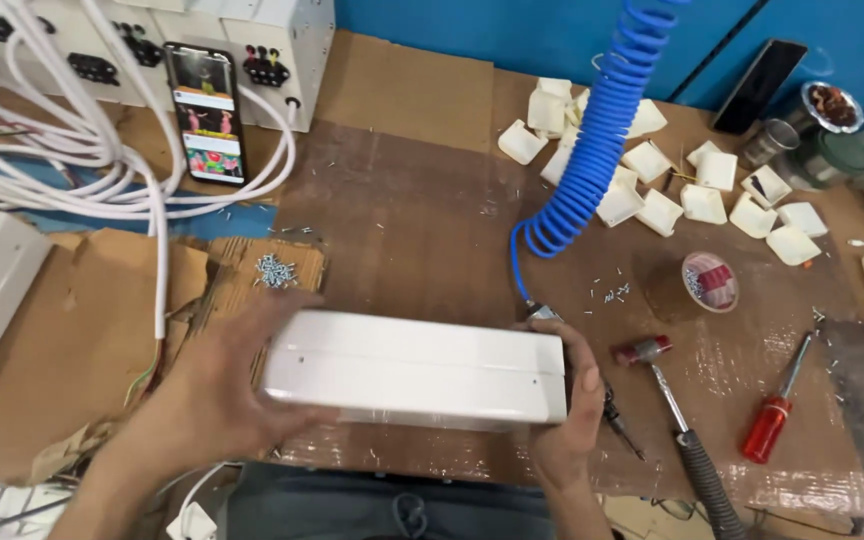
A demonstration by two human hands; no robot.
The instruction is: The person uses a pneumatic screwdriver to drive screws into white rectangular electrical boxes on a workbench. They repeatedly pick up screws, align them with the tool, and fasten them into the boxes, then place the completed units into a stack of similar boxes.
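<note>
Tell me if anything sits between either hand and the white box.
Nothing visible does. The left hand grips the left end of the white box and the right hand grips its right end, both directly touching it.

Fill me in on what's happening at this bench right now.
A person holds a long white rectangular plastic box above the bench, left hand gripping one end, right hand the other. Behind it a blue coiled air hose hangs down to the brown wooden bench. To the right lie a hammer with a black grip and a red-handled screwdriver; small white plastic corner pieces are scattered beyond.
</note>
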